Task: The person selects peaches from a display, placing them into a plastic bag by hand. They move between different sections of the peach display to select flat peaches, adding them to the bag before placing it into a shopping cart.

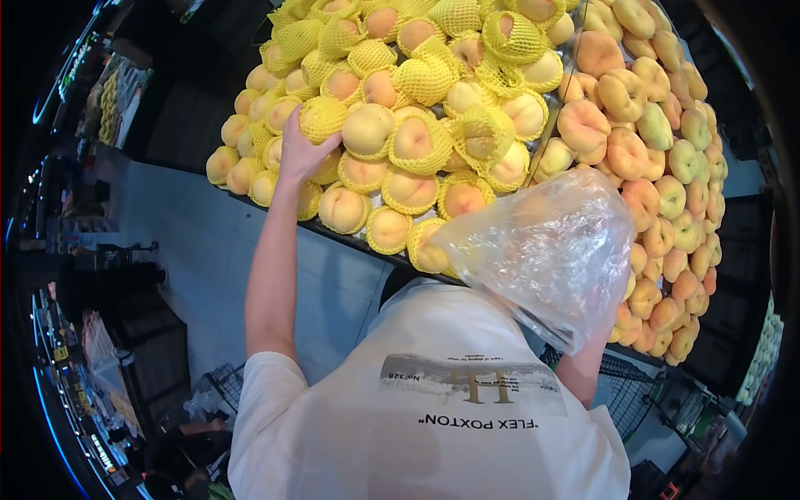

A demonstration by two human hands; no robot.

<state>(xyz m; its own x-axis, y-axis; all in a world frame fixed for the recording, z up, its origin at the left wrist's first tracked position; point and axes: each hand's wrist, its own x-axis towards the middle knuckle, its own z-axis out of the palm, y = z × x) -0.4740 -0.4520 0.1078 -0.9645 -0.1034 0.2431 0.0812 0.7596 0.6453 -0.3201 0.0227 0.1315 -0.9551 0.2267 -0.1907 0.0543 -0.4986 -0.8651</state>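
At the left side of the display, my left hand [306,148] is closed round a peach in a yellow foam net [322,119]. Other peaches [368,131], most in yellow nets, lie beside and above it. A clear plastic bag [550,246] hangs in front of my right forearm and covers my right hand, whose fingers cannot be made out. The bag lies over the edge of the netted peaches and the flat peaches [627,153] on the right. Whether anything is inside the bag cannot be told.
A dark edge [357,242] runs along the front of the display, close to my body. Wire shopping carts [612,392] stand at the lower right and lower left. Other store shelves line the far left, and part of another person shows at the lower left.
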